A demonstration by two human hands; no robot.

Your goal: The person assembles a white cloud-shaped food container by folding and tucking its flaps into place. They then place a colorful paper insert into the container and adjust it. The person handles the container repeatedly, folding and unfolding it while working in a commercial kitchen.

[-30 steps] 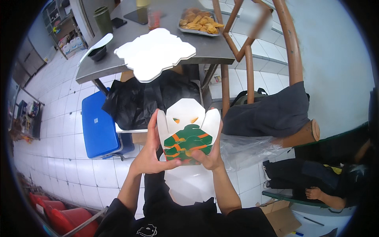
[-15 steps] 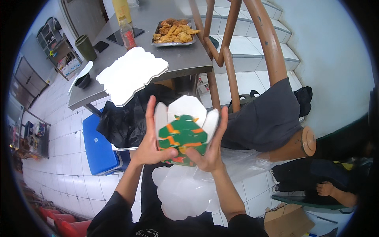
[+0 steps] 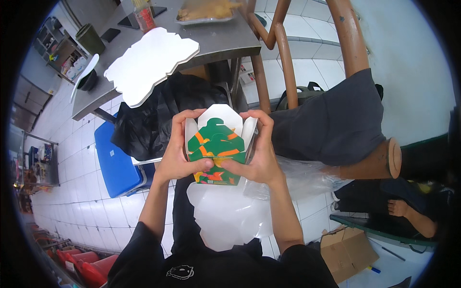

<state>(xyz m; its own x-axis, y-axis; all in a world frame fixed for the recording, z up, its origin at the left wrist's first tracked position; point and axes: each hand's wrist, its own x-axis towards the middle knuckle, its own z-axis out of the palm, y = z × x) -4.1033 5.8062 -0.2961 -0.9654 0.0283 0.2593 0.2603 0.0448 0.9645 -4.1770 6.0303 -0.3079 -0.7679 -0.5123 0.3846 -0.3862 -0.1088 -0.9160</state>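
Between my two hands is a small folding takeaway food box, green with orange and yellow patterns outside and white inside. Its top flaps stand up, with the near one leaning inward. My left hand grips its left side, thumb on the front face and fingers curled at the flap's edge. On the opposite side my right hand holds it the same way, its thumb close to the left one. Below the box, over my lap, lie white unfolded box blanks in clear plastic.
A stack of flat white box blanks overhangs the steel table. A tray of fried food and a sauce bottle stand behind. A blue cooler is at left, brown railing ahead, an open carton at lower right, another person's hand at right.
My fingers, straight up beside the flaps before, now bend over the box's upper edges. The side flaps have drawn inward. My view has tilted down, shifting the table upward.
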